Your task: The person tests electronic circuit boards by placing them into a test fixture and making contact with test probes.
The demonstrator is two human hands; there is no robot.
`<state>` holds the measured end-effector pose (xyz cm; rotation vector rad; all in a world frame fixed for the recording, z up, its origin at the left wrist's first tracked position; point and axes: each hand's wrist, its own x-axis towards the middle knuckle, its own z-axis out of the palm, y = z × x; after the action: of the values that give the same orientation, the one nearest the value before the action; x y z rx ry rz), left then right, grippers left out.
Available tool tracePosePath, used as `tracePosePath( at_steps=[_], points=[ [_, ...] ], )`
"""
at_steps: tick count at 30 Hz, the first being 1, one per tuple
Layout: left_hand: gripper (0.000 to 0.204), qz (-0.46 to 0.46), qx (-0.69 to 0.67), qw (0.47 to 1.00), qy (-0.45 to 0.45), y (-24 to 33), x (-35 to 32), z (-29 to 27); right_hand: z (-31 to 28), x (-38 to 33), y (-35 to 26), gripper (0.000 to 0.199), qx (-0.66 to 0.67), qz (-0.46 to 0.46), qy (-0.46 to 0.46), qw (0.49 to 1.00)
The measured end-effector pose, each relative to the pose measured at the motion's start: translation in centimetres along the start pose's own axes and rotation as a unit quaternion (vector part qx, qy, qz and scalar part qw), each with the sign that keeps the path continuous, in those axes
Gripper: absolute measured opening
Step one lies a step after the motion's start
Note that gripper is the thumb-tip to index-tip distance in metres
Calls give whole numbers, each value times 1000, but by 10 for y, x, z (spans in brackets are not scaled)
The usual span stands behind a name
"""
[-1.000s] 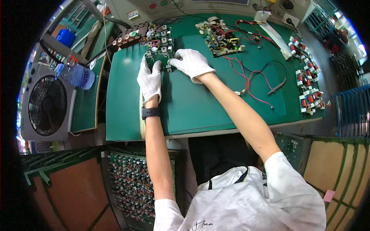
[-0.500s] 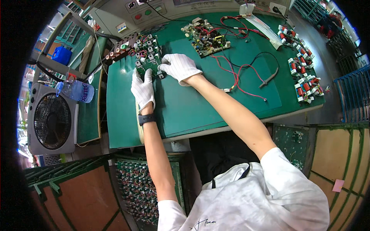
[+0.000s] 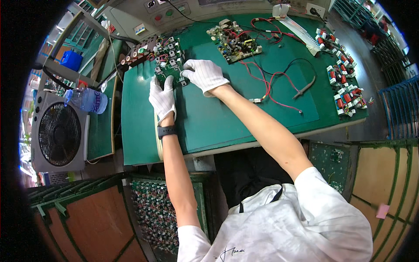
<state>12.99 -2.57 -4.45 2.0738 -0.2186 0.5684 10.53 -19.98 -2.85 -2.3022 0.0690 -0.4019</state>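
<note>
Two gloved hands are over the tabletop (image 3: 227, 122): the left hand (image 3: 163, 98) and the right hand (image 3: 204, 75). Two circuit boards lie in the open, one green board (image 3: 169, 70) under the hands and one populated board (image 3: 234, 40) farther back. One water bottle (image 3: 87, 99), one fan (image 3: 59, 133), one blue cup (image 3: 71, 60). The small red-and-white parts (image 3: 345, 85) at the right are too many and too small to count.

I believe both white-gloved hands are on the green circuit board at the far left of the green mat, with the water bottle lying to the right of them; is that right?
Not quite: the head view shows the water bottle lying to the left of the hands, beside the fan. The rest holds: the left hand and right hand, both in white gloves, are on the green circuit board on the green mat.
</note>
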Motion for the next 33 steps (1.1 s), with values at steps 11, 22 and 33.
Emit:
tracePosePath(
  at_steps=[11, 22, 33],
  points=[
    [57, 4, 103, 994, -20, 16, -5, -13, -15, -2, -6, 42, -6, -5, -46, 999],
    [84, -37, 151, 986, -53, 1, -3, -28, -196, -240, 4, 16, -39, -171, 76, 982],
    [85, -19, 146, 984, 105, 28, -8, -25, -358, -285, 150, 75, -444, 178, 310, 822]
  ],
)
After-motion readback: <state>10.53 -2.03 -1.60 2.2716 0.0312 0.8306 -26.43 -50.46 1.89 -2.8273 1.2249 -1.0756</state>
